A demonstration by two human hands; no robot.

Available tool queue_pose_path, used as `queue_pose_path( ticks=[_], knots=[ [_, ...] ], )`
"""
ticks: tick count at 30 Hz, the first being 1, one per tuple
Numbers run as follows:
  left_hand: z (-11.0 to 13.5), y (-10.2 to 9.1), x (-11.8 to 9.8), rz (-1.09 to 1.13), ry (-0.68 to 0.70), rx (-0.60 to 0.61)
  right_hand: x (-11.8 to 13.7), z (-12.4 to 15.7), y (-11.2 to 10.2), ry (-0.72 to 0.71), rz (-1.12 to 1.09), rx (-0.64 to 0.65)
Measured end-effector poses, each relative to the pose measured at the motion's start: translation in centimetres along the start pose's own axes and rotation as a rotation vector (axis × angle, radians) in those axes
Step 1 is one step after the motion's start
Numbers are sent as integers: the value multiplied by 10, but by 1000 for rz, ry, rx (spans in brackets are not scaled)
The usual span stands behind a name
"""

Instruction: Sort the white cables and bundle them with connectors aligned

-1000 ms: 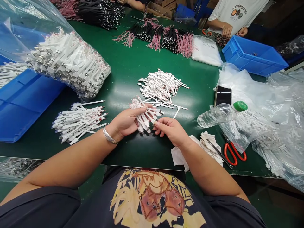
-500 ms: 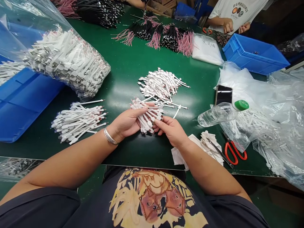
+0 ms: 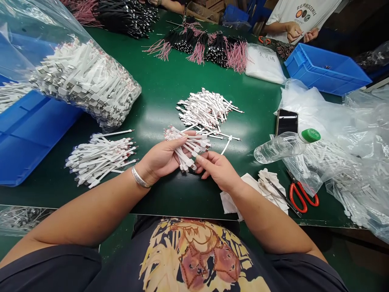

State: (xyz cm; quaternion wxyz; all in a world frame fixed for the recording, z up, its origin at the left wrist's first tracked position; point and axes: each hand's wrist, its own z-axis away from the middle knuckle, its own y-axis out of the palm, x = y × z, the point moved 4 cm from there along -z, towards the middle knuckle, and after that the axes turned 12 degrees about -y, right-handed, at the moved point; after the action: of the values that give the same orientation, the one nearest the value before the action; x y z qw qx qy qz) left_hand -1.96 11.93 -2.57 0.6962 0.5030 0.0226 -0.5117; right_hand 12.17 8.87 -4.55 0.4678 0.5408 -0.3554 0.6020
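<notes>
My left hand (image 3: 162,158), with a silver bangle at the wrist, is closed round a bundle of short white cables (image 3: 184,157), its thumb laid across the top. The cables have metal plugs at one end and reddish wire tips at the other. At the plug ends my right hand (image 3: 220,168) has its thumb and fingers pinched on one of these cables. Just beyond the hands lies a loose pile of similar white cables (image 3: 205,107). Another cable pile (image 3: 100,156) rests to the left of my left hand.
A clear bag of white cables (image 3: 88,85) leans over a blue bin (image 3: 36,134). To the right are a bottle (image 3: 278,148), a phone (image 3: 287,121), red-handled scissors (image 3: 299,196), tweezers (image 3: 284,196) and plastic bags (image 3: 343,134). Black cable bundles (image 3: 217,48) and another person's hands (image 3: 300,32) are across the table.
My right fingers have shifted slightly along the plug ends of the bundle. The cables in my left hand are fanned a little differently. The piles stay as they were.
</notes>
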Motion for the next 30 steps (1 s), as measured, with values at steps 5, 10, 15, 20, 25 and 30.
queue_pose_path(
  ticks=[5, 10, 15, 20, 25, 30],
  knots=[
    [1, 0, -5, -2, 35, -24, 1, 5, 7, 113, 16, 226],
    [1, 2, -2, 5, 17, -15, 2, 6, 9, 120, 5, 235],
    [-2, 1, 4, 3, -6, 9, 0, 6, 9, 129, -19, 208],
    [-2, 2, 2, -18, 8, 48, 0, 5, 3, 140, -66, 195],
    [0, 5, 1, -25, -2, 70, 0, 5, 3, 145, -95, 226],
    [-1, 3, 4, -26, -11, 23, 2, 3, 3, 78, -110, 156]
  ],
)
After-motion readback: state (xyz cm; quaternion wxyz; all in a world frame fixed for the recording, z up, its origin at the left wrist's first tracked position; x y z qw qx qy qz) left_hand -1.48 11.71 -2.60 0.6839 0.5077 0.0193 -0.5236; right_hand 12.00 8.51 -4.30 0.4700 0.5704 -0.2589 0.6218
